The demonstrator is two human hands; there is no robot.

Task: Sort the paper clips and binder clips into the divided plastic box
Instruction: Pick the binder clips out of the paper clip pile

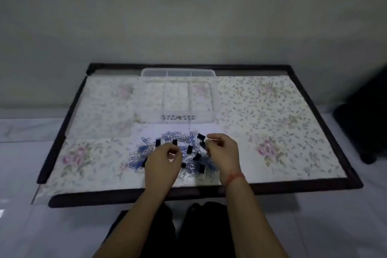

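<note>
- Knees, dark-clad, one pair: seen below the near edge of the tabletop, a low, dark-framed piece.
- Red thread, one: tied round the right wrist.
- Left grip: over the near-left part of the pile, fingers curled inward toward the thumb. Too blurred to tell whether anything was pinched.
- Right grip: at the right flank of the pile, fingers curled, fingertips pointing left into it. Contents likewise impossible to tell.
- Paper clips, blue and silver, many: a loose tangled heap at the middle of the near edge, lying on a white patch of the floral cloth.
- Binder clips, black, several: scattered through the same heap. One binder clip lay just beside the right fingertips, on their far-left side, so the right grip was the nearer. Another lay just beyond the left knuckles.
- Divided plastic box, clear, one: straight beyond the heap, against the middle of the far edge, its long axis parallel to that edge.
  - Three compartments showed only cloth through the base, so sorting was judged barely begun.
  - Dark marks along the near wall were too blurred to identify.
  - Any coming carry was judged to run directly away from the person, heap to box.
</note>
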